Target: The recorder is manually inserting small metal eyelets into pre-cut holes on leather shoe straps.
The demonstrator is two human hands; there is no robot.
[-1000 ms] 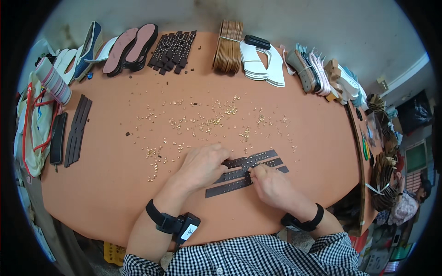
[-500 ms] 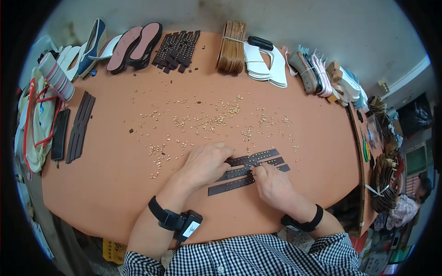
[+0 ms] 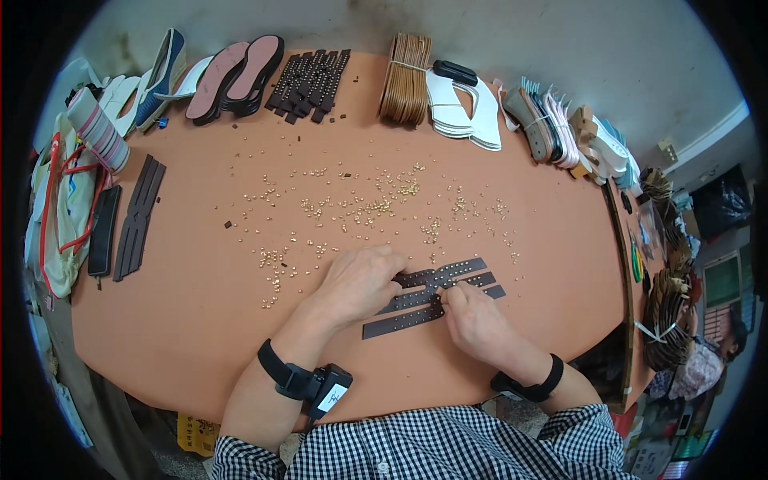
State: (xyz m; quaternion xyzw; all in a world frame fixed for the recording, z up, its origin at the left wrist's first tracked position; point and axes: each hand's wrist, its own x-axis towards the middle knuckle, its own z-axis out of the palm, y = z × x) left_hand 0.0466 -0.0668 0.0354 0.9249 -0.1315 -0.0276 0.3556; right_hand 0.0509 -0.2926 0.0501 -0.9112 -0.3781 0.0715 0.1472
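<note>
A dark brown strap piece, slit into several strips joined at the middle and dotted with small metal studs, lies on the table in front of me. My left hand rests over its left part, fingers curled in and gripping it near the middle. At the join, my right hand has thumb and fingertips pinched together against the strips. Whatever is between those fingertips is too small or hidden to make out. Beyond my hands, many loose gold-coloured studs are scattered over the tabletop.
A plain dark strap piece and a black oblong case lie at the left. Along the back sit pink-topped soles, a pile of studded straps, bundled brown pieces and white cutouts. The table's edge curves at the right.
The view has shifted very slightly. Both hands stay at the same places on the strap piece, the right still pinching at the join.
</note>
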